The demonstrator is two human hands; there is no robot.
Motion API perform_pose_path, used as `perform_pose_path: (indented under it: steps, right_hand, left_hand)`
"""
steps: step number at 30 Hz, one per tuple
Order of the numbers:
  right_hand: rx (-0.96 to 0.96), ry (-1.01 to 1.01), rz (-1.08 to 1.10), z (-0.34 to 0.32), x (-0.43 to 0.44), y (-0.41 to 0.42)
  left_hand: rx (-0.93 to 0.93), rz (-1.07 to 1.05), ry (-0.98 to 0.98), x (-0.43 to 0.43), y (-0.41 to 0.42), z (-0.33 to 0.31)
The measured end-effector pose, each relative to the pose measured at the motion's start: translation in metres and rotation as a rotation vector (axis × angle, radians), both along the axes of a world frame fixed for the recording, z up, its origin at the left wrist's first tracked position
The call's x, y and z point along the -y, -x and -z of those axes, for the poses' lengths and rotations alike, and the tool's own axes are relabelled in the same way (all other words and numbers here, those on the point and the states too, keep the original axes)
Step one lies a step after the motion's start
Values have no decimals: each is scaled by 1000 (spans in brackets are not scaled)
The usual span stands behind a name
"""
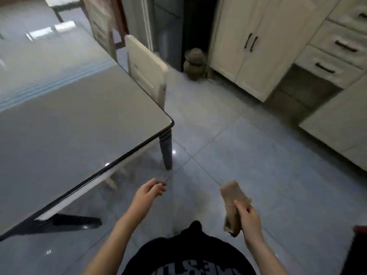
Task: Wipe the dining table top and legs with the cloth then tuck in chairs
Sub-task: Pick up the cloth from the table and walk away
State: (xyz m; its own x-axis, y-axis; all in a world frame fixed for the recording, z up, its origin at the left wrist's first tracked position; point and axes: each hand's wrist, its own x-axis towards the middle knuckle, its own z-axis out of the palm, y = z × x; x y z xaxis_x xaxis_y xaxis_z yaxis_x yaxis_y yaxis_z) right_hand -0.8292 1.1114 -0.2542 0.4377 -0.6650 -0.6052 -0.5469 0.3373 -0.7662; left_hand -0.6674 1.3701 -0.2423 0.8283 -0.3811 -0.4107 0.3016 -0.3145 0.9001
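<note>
you stand off the corner of the dining surface (69, 126), your right hand (248, 219) gripping the folded tan cloth (234, 197) above the grey tiled floor (248, 147), your left hand (148, 193) loosely curled and holding nothing. the glossy top shows no crumbs, so it may be done, and the dark corner leg (166, 149) looks like the next job. a cream chair (147, 70) sits close against the far edge, and pale cabinets (248, 56) line the room.

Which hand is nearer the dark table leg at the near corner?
Left. The left hand hangs empty just below the table leg in the picture; the right hand, gripping the cloth, is farther off to the right.
</note>
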Motion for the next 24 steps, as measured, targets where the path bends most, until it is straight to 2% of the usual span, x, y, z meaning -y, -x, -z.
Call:
perform_pose_path:
  steps: [4,9,17,24]
  right_hand:
    - [-4,12,103,7,44,10]
    - [27,-20,187,14,85,-13]
    - [82,-62,221,22,158,-121]
    - [67,-47,283,14,243,-221]
  left_hand:
    - [-29,120,-43,59,-7,7]
    - [-42,167,-76,98,-40,9]
    - [-7,145,-124,154,-140,26]
    - [-37,169,-88,251,-270,29]
